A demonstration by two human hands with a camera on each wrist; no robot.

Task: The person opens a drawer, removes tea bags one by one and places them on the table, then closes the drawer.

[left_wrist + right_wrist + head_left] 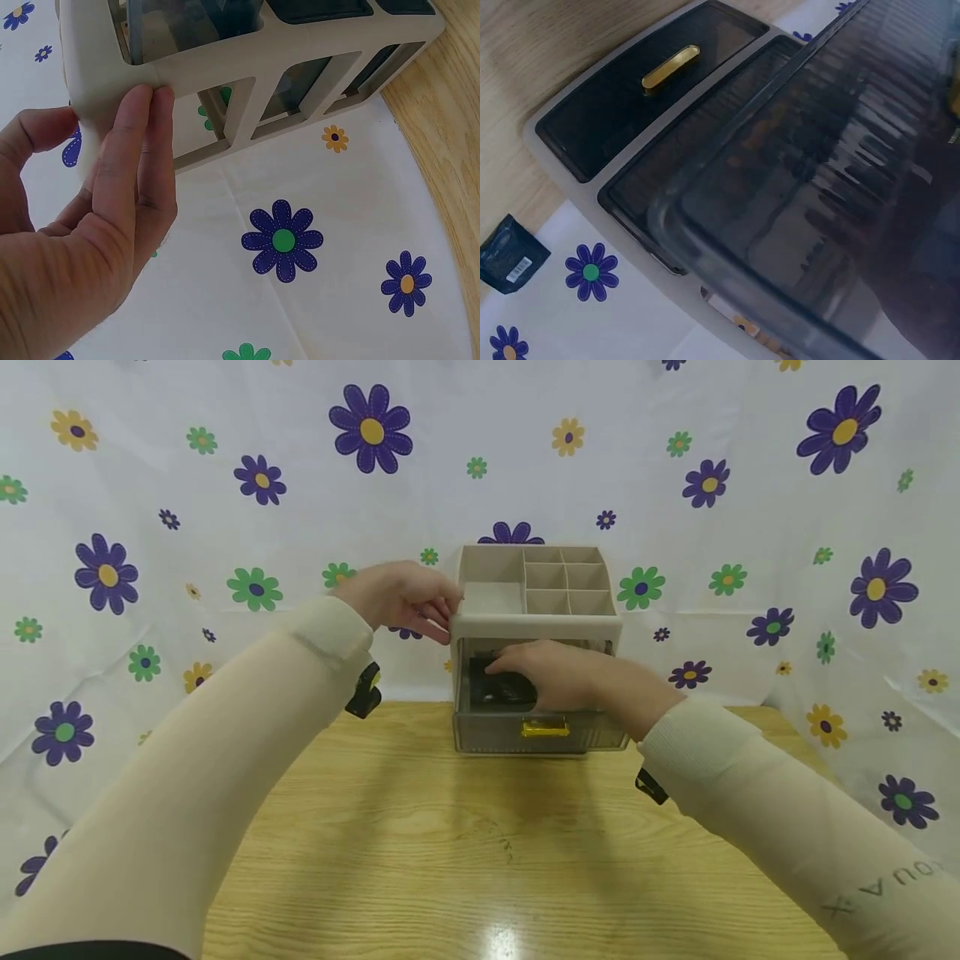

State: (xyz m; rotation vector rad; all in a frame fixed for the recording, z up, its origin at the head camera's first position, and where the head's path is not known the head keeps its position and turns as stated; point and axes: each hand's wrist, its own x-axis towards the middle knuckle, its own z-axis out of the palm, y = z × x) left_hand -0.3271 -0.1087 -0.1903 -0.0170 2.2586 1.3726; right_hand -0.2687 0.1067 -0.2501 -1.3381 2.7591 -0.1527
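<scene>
A beige drawer organizer (536, 627) stands against the cloth, its top drawer (495, 732) of smoky clear plastic pulled out. My left hand (416, 597) holds the organizer's upper left front corner; in the left wrist view the thumb lies on the top edge and the fingers (131, 112) on the side wall. My right hand (558, 677) reaches down into the pulled-out drawer, over a black, shiny item (483, 681). Its lower fingers are hidden there, and I cannot tell whether they grip the item. A gold handle (545, 727) marks the drawer front.
Divided open compartments (567, 578) top the organizer. Lower drawers show in the right wrist view, one with a gold handle (670, 69). A small dark packet (514, 255) with a barcode lies beside it. Wooden table (420, 835) spreads in front; flowered cloth (450, 435) hangs behind.
</scene>
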